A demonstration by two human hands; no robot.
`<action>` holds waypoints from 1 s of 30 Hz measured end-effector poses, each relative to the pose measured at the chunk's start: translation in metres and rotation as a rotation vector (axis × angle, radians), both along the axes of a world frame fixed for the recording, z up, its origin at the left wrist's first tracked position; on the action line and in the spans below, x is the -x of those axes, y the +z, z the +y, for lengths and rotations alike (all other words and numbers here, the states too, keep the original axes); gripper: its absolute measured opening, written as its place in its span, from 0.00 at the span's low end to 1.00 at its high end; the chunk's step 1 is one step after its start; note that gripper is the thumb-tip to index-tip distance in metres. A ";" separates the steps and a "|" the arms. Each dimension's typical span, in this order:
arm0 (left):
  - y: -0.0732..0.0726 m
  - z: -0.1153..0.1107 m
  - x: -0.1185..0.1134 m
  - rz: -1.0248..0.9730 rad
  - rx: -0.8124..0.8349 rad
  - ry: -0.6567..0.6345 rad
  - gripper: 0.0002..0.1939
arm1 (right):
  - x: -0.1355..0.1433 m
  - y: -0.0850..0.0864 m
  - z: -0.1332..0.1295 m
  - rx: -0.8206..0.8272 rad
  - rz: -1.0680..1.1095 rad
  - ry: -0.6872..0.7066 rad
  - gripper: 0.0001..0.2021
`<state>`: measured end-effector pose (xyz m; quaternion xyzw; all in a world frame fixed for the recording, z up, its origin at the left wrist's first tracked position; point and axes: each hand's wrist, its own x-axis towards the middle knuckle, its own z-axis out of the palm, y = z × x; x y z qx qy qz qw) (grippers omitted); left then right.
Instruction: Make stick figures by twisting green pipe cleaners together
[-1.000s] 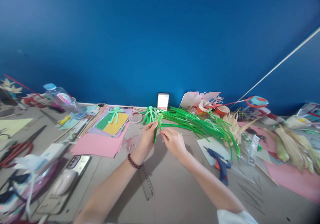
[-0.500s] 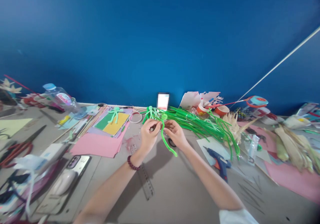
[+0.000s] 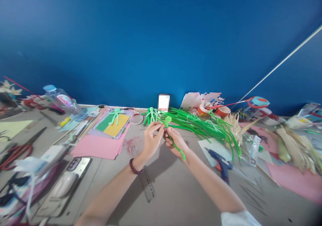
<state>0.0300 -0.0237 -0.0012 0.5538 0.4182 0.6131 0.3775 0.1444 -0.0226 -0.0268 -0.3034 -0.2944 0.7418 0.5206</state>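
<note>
A bright green pipe cleaner [image 3: 168,119], coiled into a round disc at its upper end, is between my two hands. Its long tail hangs down across my right fingers and wrist. My right hand [image 3: 176,140] pinches it just under the disc. The fingertips of my left hand [image 3: 152,137] are closed on it too, touching the right fingertips; the exact grip is partly hidden. Behind my left hand stands a pale green pipe cleaner figure [image 3: 151,114]. A second such figure [image 3: 114,116] lies on coloured sheets to the left.
Long green pipe cleaners [image 3: 196,122] spread behind and right of my hands. A blue glue gun [image 3: 221,162] lies at right on white paper. A clear ruler [image 3: 148,185] is below my left hand. Pink paper [image 3: 98,147], a phone [image 3: 84,164] and scissors [image 3: 22,148] are at left.
The coiled disc has moved slightly right and down, and the tail now falls over my right hand. My left hand has shifted a little right, bringing the fingertips together.
</note>
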 end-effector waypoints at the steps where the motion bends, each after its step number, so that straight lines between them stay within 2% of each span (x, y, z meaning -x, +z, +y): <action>1: 0.001 -0.001 -0.001 -0.041 0.027 -0.012 0.06 | 0.000 0.000 0.000 -0.004 -0.006 -0.009 0.18; 3: 0.002 -0.001 -0.001 -0.073 0.048 -0.014 0.06 | 0.000 0.001 -0.001 -0.008 -0.021 -0.011 0.19; 9: -0.002 -0.003 -0.002 0.055 -0.009 0.032 0.09 | -0.001 0.004 -0.002 0.007 -0.011 0.032 0.21; 17: -0.008 0.000 -0.003 -0.073 0.020 -0.003 0.09 | -0.004 0.006 0.002 0.015 -0.062 -0.022 0.18; 22: -0.009 0.003 -0.005 -0.216 0.128 -0.065 0.10 | -0.006 0.001 0.007 -0.035 -0.127 -0.067 0.18; 27: -0.011 0.009 -0.003 -0.275 0.279 -0.189 0.11 | -0.009 -0.003 0.013 -0.057 -0.147 -0.104 0.19; 30: -0.015 0.013 -0.001 -0.320 0.326 -0.213 0.12 | -0.012 -0.003 0.015 -0.046 -0.158 -0.094 0.20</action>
